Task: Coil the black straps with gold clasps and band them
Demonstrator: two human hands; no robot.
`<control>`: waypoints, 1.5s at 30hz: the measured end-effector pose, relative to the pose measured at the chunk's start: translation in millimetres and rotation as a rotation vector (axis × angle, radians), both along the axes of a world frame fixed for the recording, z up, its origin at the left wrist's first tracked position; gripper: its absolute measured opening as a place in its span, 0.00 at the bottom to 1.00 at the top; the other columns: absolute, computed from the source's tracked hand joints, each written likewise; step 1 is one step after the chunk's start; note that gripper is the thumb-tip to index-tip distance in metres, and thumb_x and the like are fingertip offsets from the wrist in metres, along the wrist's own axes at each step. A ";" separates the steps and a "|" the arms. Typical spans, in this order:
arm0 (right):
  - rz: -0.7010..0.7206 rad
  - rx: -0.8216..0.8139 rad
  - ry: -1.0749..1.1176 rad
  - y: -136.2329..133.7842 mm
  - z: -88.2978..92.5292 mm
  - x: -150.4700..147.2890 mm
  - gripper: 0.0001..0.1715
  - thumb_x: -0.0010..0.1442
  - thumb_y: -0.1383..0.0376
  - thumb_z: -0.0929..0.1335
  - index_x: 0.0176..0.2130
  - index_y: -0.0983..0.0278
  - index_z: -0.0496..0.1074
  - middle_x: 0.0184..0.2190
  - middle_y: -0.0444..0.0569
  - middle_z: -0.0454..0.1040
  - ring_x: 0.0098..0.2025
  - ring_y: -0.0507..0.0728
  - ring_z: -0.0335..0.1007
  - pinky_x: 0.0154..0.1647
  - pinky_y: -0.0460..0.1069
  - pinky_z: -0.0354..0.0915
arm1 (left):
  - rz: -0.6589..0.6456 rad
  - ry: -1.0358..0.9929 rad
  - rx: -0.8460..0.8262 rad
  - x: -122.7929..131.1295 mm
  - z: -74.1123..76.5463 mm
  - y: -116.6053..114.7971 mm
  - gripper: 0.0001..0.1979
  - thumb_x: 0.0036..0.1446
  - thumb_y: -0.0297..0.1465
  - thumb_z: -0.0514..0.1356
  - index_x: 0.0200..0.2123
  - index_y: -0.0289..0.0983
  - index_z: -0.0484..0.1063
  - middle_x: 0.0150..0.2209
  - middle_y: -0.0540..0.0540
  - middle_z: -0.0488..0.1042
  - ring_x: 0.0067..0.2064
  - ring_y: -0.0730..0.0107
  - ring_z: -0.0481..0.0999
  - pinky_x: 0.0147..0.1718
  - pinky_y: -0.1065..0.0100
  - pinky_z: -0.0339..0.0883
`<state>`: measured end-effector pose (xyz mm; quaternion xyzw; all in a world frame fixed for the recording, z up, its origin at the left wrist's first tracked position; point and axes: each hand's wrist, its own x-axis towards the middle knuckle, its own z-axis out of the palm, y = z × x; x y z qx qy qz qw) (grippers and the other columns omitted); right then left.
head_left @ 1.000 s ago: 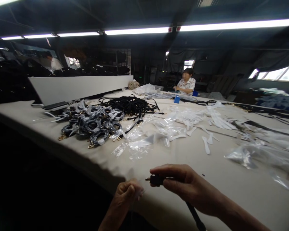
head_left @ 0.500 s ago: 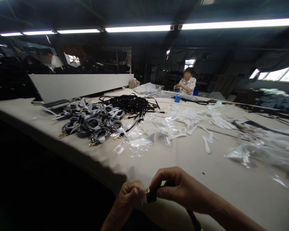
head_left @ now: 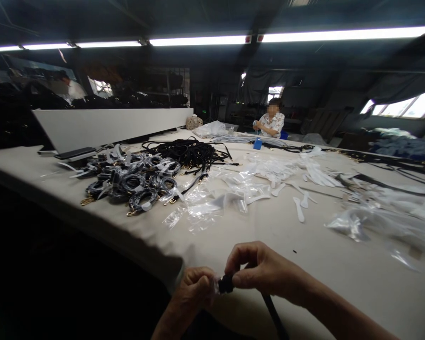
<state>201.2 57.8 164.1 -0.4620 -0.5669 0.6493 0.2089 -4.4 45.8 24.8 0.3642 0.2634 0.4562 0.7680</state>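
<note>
At the front edge of the table, my left hand (head_left: 193, 293) is closed in a pinch on a small piece of clear plastic (head_left: 216, 285), seemingly a thin bag or sleeve. My right hand (head_left: 264, 269) pinches the end of a black strap (head_left: 226, 284) between thumb and fingers. The strap's end meets the plastic between the two hands; whether it sits inside is hard to tell. More black strap (head_left: 273, 314) hangs down below my right wrist. My left fingers hide part of the plastic.
Coiled, wrapped straps with white tags (head_left: 141, 198) lie at the left, before a heap of loose black straps (head_left: 187, 153). Clear plastic sleeves (head_left: 208, 208) and white tags (head_left: 299, 210) are scattered mid-table. Another person (head_left: 272, 123) sits across the table.
The strap end in my right hand has turned and lies closer against the plastic. Its gold metal fitting, visible before, no longer shows clearly. The view has shifted slightly.
</note>
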 end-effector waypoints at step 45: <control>0.219 0.954 -0.709 -19.1 -68.4 -8.1 0.13 0.64 0.64 0.62 0.30 0.61 0.70 0.26 0.45 0.75 0.26 0.54 0.70 0.26 0.48 0.53 | 0.004 0.630 0.157 -7.9 15.4 -5.3 0.15 0.53 0.42 0.64 0.26 0.36 0.73 0.22 0.52 0.70 0.22 0.78 0.64 0.21 0.75 0.56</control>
